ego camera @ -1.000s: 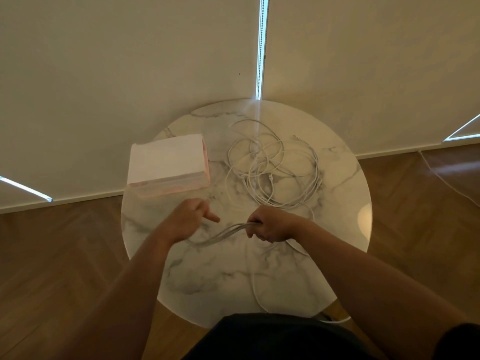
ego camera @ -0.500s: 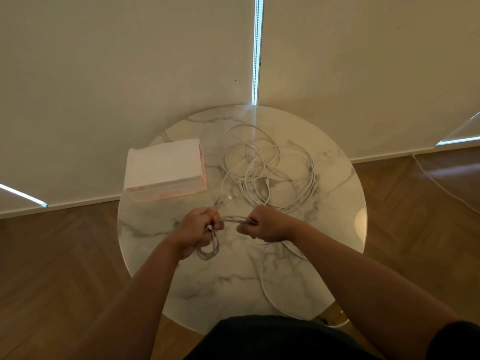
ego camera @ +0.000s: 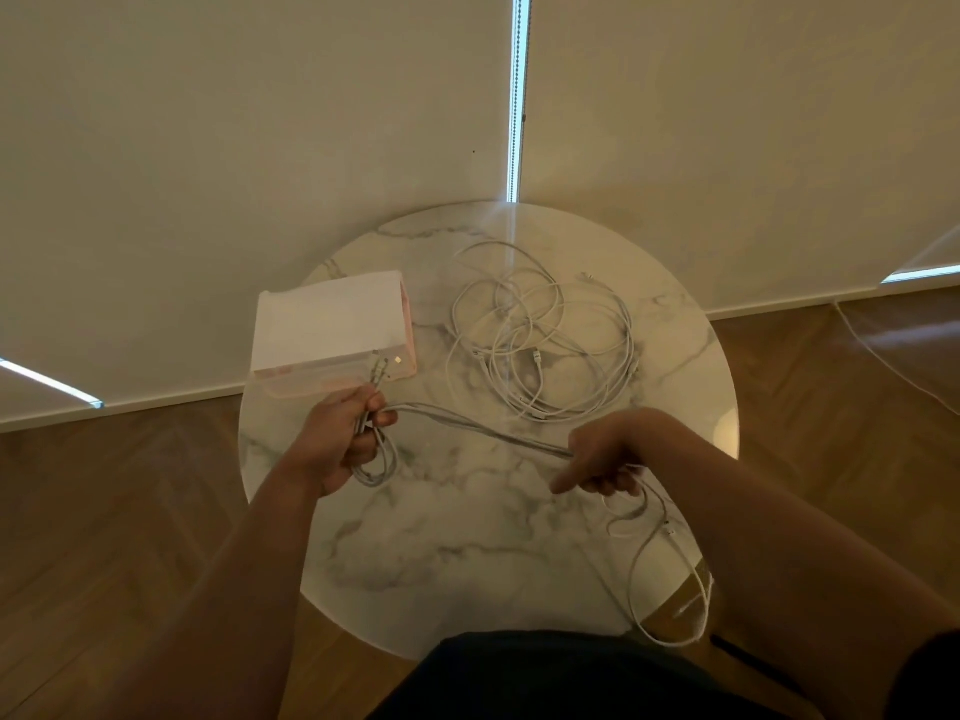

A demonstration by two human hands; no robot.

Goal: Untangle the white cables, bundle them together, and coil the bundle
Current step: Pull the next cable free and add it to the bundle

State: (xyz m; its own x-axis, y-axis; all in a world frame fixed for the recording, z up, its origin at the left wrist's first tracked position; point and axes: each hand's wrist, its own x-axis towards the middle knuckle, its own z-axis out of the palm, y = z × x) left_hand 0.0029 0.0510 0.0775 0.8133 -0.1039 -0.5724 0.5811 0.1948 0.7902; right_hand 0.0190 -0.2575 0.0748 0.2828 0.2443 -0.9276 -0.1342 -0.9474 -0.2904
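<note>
A bundle of white cables (ego camera: 483,431) stretches taut between my hands above the round marble table (ego camera: 467,532). My left hand (ego camera: 340,439) grips one end of it, with a small loop hanging below the fist and the plug ends sticking up. My right hand (ego camera: 605,459) is closed around the bundle farther right. From that hand the loose tails (ego camera: 670,569) trail down over the table's near right edge. A tangled pile of white cables (ego camera: 540,345) lies at the back of the table, apart from both hands.
A white box with a pink side (ego camera: 332,330) stands at the table's back left, just behind my left hand. Pale blinds hang behind the table. Wooden floor surrounds it. A thin cord (ego camera: 883,366) runs along the floor at the right.
My hands have drawn apart: the left moved up and left, the right slid right along the bundle. The stretch of cable between them has grown much longer.
</note>
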